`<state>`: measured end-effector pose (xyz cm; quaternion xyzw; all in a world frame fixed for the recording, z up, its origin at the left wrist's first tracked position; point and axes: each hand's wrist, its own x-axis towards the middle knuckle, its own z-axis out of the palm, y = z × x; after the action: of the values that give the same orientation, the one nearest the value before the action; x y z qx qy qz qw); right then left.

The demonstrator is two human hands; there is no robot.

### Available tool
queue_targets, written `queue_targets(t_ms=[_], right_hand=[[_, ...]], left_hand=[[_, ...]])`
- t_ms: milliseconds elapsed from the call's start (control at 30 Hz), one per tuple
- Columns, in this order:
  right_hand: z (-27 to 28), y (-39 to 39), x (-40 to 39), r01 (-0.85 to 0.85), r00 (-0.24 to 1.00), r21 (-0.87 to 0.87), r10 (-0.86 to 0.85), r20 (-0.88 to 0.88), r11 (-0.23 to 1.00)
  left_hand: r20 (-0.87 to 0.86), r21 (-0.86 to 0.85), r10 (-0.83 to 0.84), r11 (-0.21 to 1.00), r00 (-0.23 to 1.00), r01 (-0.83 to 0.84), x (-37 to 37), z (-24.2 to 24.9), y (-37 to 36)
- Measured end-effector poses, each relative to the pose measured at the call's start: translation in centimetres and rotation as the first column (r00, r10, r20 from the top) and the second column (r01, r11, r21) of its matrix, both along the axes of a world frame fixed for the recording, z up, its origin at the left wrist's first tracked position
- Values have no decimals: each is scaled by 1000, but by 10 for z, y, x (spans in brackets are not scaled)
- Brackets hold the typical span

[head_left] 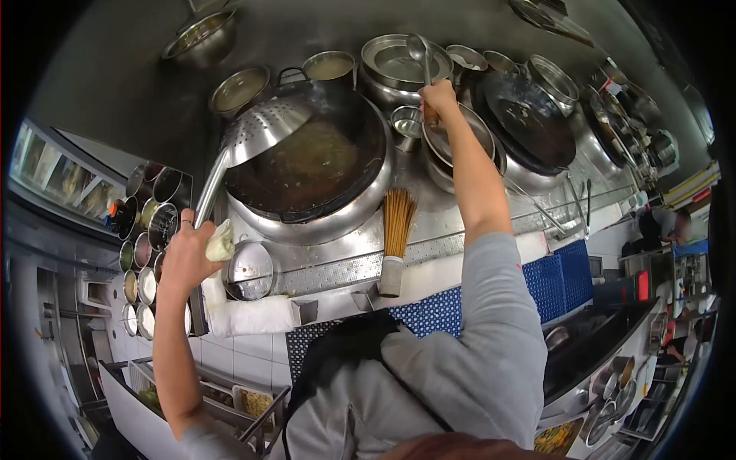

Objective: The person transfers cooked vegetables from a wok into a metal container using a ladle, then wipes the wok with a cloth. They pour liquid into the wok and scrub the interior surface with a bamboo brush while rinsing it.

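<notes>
the left hand has its grip closed around the long handle of a perforated strainer, a folded cloth pressed against it; the strainer bowl hangs over the wok at the table's middle. the right hand grips a ladle above a steel bowl at the far edge.

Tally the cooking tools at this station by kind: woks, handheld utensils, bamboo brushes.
Woks: 2, the wok with food and the dark wok.
Handheld utensils: 2, strainer in the left hand, ladle in the right hand.
Bamboo brushes: 1, brush.
Total: 5
</notes>
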<state>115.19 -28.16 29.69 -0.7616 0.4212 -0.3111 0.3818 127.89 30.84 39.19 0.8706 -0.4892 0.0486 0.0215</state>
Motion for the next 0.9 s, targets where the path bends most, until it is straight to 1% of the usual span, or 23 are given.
queue_targets(t_ms=[33,67,100,133,167,200,233,267,300,400,467,567,600,700,800,833,900], right_hand=[[-4,-9,6,-46,997,135,38,62,990],[-7,-26,13,-111,992,386,81,94,916],[-25,-57,21,-232,953,569,67,295,789],[-9,-36,11,-493,748,664,-116,653,562],[-14,-49,19,-597,625,686,-295,723,416],[-4,-36,13,-737,501,610,-371,782,289],[7,-19,10,-765,436,574,-421,796,292],[18,-7,7,-781,431,564,-421,798,269],[28,4,3,-794,424,554,-424,800,251],[58,41,-11,-851,410,510,-447,795,127],[80,82,-26,-894,379,449,-522,764,9],[100,138,-42,-913,393,370,-623,677,-173],[110,162,-49,-903,411,381,-651,639,-197],[115,212,-54,-900,414,411,-584,698,-147],[126,251,-63,-863,483,503,-362,797,-44],[130,261,-66,-816,555,577,-233,799,32],[137,272,-72,-712,687,669,16,726,215]], left_hand=[[26,11,-15,1000,1000,15,4,-2,-3],[50,25,-29,999,998,28,9,-4,-6],[68,40,-35,999,997,33,12,-5,-7],[115,41,-68,997,991,64,9,0,-10],[124,73,-70,995,990,61,9,3,-13],[162,99,-88,992,983,73,19,-4,-12],[169,124,-73,991,983,52,18,-2,-17],[245,145,-115,986,963,81,25,-6,-18],[259,181,-133,980,957,88,35,-10,-22],[345,243,-160,967,925,77,47,-3,-39],[393,263,-191,961,900,89,55,2,-53],[399,281,-233,952,887,123,65,7,-74],[407,299,-261,944,876,142,66,11,-79],[435,357,-338,916,835,185,67,20,-91],[461,404,-374,896,805,185,70,24,-97],[466,420,-383,889,797,181,71,23,-96],[475,376,-388,901,790,216,73,20,-88]])
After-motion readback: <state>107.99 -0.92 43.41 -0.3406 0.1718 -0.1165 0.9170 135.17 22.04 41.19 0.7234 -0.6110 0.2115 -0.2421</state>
